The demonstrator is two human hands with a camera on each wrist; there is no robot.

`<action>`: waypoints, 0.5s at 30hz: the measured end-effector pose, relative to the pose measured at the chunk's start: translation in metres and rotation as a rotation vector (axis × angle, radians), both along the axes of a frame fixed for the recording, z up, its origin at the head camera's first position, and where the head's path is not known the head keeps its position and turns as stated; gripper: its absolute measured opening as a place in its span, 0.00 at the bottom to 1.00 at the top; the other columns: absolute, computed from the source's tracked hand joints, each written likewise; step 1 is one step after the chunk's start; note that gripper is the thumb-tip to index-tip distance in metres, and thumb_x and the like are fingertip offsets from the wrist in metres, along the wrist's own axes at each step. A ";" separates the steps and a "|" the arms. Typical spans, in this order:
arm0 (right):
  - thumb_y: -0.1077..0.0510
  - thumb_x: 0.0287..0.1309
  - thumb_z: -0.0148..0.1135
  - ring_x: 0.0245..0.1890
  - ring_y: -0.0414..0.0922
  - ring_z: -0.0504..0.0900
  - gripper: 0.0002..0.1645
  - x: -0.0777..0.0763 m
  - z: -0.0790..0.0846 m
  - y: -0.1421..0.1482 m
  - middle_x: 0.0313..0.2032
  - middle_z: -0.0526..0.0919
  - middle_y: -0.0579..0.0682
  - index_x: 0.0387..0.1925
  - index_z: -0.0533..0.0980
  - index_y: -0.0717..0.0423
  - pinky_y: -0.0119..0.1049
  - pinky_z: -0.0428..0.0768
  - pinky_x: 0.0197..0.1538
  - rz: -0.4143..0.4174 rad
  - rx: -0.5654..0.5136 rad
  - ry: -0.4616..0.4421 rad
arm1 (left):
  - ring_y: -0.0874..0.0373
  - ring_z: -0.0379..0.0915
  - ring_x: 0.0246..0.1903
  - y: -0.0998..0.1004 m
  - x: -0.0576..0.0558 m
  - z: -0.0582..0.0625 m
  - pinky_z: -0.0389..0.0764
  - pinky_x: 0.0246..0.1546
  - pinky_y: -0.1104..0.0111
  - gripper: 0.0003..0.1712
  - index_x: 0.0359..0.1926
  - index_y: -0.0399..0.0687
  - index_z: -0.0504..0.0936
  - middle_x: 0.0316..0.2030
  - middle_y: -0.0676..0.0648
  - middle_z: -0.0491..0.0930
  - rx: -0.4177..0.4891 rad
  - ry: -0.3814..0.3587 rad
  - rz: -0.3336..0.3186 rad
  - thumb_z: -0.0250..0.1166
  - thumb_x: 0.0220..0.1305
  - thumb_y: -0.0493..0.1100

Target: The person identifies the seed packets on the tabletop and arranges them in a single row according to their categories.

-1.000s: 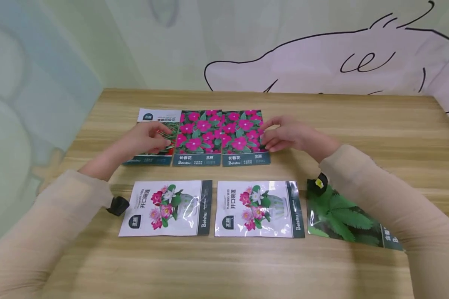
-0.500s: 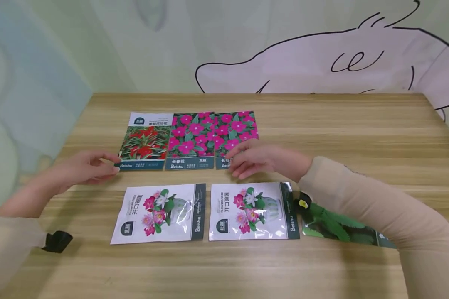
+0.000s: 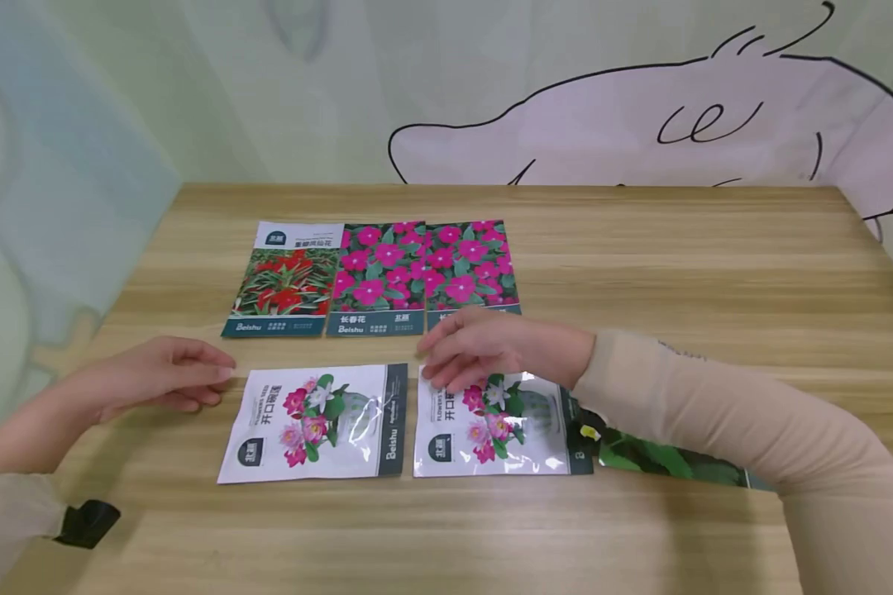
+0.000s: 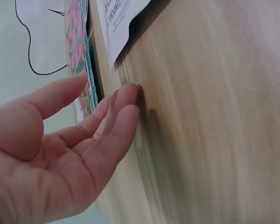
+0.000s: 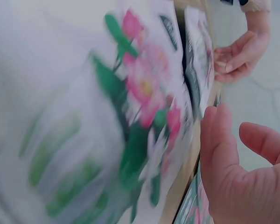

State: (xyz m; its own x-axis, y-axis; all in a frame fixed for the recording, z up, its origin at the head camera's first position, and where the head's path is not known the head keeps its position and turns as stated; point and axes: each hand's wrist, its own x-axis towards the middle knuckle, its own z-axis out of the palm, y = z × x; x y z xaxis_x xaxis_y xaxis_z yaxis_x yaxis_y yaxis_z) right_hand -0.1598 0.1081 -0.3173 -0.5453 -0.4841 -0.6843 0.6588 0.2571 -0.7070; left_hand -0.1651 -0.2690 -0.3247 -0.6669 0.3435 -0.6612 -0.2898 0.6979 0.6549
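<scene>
Two white seed packets with a lotus-in-vase picture lie sideways in the near row of the head view: the left lotus packet [image 3: 316, 426] and the right lotus packet [image 3: 491, 454]. Just off the upper left corner of the left one is my left hand [image 3: 156, 376], fingers relaxed and holding nothing; the left wrist view shows its palm [image 4: 60, 172] bare. My right hand [image 3: 484, 347] hovers over the upper edge of the right lotus packet, hiding part of it. In the right wrist view that hand [image 5: 238, 172] has loosely extended fingers with nothing between them.
A red-flower seed packet [image 3: 283, 281] and two pink-flower packets, the middle one [image 3: 378, 268] and the right one [image 3: 469, 256], stand side by side in the far row. A green-leaf packet [image 3: 670, 461] lies partly under my right forearm. A wall [image 3: 268, 99] rises behind the wooden table [image 3: 677, 264].
Both hands have come back from the far row toward the near row; the left also swung out to the left, uncovering the red-flower packet. The packets keep their arrangement.
</scene>
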 end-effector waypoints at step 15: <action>0.70 0.57 0.57 0.25 0.47 0.81 0.22 0.011 -0.004 -0.026 0.33 0.81 0.60 0.54 0.68 0.65 0.33 0.82 0.27 -0.009 0.066 -0.023 | 0.59 0.78 0.34 0.017 0.003 0.001 0.82 0.39 0.66 0.28 0.56 0.22 0.65 0.35 0.48 0.80 0.032 -0.057 0.055 0.58 0.66 0.43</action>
